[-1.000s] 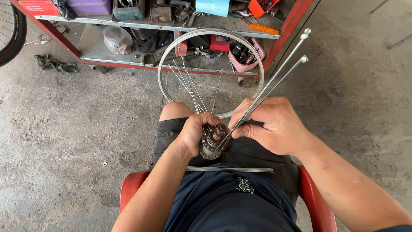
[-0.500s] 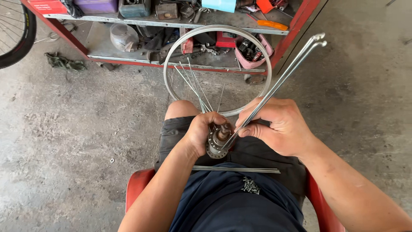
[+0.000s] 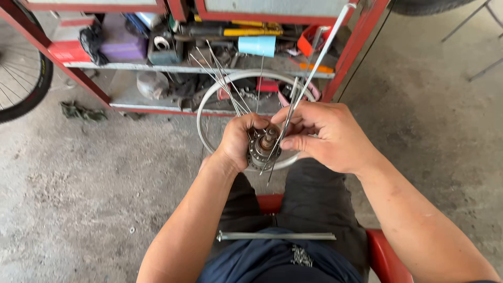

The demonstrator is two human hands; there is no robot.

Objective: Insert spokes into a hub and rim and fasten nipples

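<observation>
Left hand (image 3: 238,144) clenched around a round grey metal wheel hub (image 3: 262,151), held above the knees, in front of a silver wheel rim (image 3: 205,112) standing on the concrete floor (image 3: 78,188). Right hand (image 3: 327,137) pinching a bunch of thin steel spokes (image 3: 319,55), lower ends at the hub's flange. More spokes fanning upward from the hub. Loose spoke bundle (image 3: 276,236) lying across the lap. Red tool shelf (image 3: 346,57) behind.

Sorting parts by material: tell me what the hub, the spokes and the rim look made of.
Hub: metal, likely steel, dull grey with dark grime, little shine.
Spokes: thin metal wire, probably steel, bright silver with light glinting along them.
Rim: metal, steel or aluminium, I cannot tell which; pale silver, smooth, softly reflective hoop.
</observation>
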